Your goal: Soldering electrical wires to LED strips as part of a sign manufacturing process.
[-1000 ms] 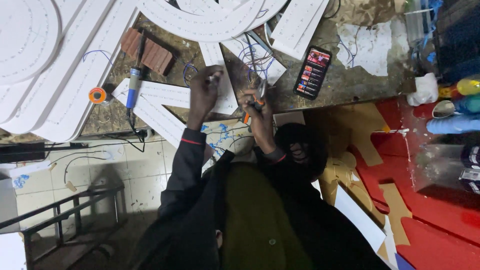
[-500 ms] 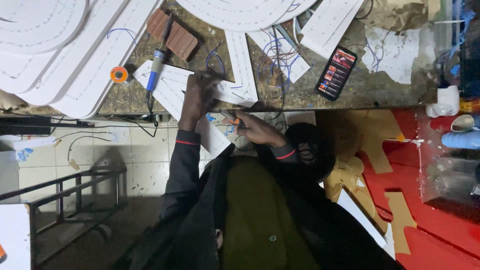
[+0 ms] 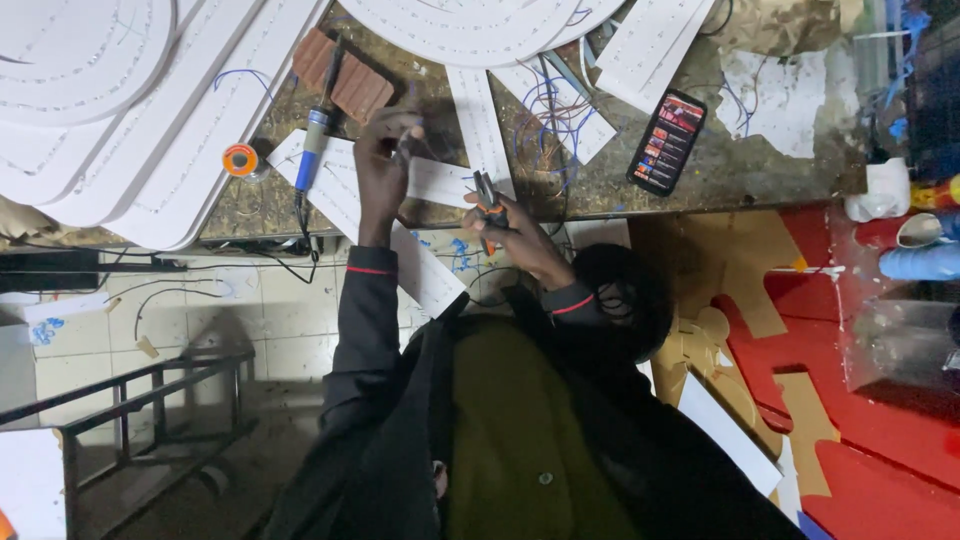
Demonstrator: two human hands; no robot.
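My left hand [image 3: 383, 170] is raised over a white perforated strip [image 3: 440, 182] on the workbench and pinches a small dark piece, too small to identify. My right hand [image 3: 512, 232] is at the bench's front edge, closed on orange-handled pliers [image 3: 486, 196] whose jaws point toward the strip. The two hands are a short way apart. Both sleeves are dark with a red cuff stripe.
A blue-handled soldering iron [image 3: 314, 140] and an orange solder spool [image 3: 240, 160] lie left of my left hand. A brown ridged block [image 3: 352, 82], tangled blue wires [image 3: 552, 112], a phone [image 3: 667, 142] and large white curved boards [image 3: 150, 110] cover the bench. Red and brown cut-outs [image 3: 800, 330] lie at right.
My left hand has lifted off the strip and shifted slightly left. My right hand dipped to the bench edge, then rose again with the pliers. The view has shifted a little.
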